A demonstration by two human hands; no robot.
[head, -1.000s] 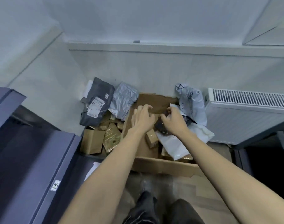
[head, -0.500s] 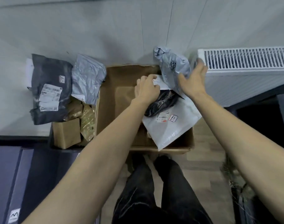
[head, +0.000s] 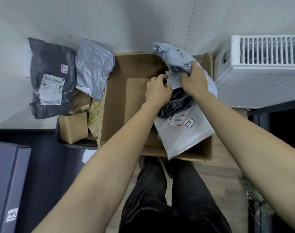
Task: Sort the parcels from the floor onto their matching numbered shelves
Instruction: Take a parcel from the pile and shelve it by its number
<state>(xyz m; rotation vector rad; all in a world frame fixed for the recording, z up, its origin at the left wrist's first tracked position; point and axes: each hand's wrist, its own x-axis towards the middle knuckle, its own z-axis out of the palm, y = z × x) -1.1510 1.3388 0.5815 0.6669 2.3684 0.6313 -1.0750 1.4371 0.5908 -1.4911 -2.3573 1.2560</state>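
Note:
An open cardboard box (head: 120,101) stands on the floor against the wall. My right hand (head: 194,81) grips a crumpled grey poly-bag parcel (head: 175,58) at the box's far right corner. My left hand (head: 157,91) has curled fingers pinching the white label edge of that parcel. Below the hands lie a black bag (head: 177,103) and a white mailer (head: 185,132) with a barcode label and a numbered sticker, leaning over the box's right side.
Left of the box lie a dark grey parcel (head: 51,78) marked 17, a light grey mailer (head: 93,68), a small brown carton (head: 73,126) and gold-wrapped packets (head: 94,113). A white radiator (head: 261,71) is at the right. A dark shelf unit (head: 9,182) stands at lower left.
My right hand came down from the radiator's edge and closed on the grey poly-bag. My left hand stays by the label. The view has drawn nearer.

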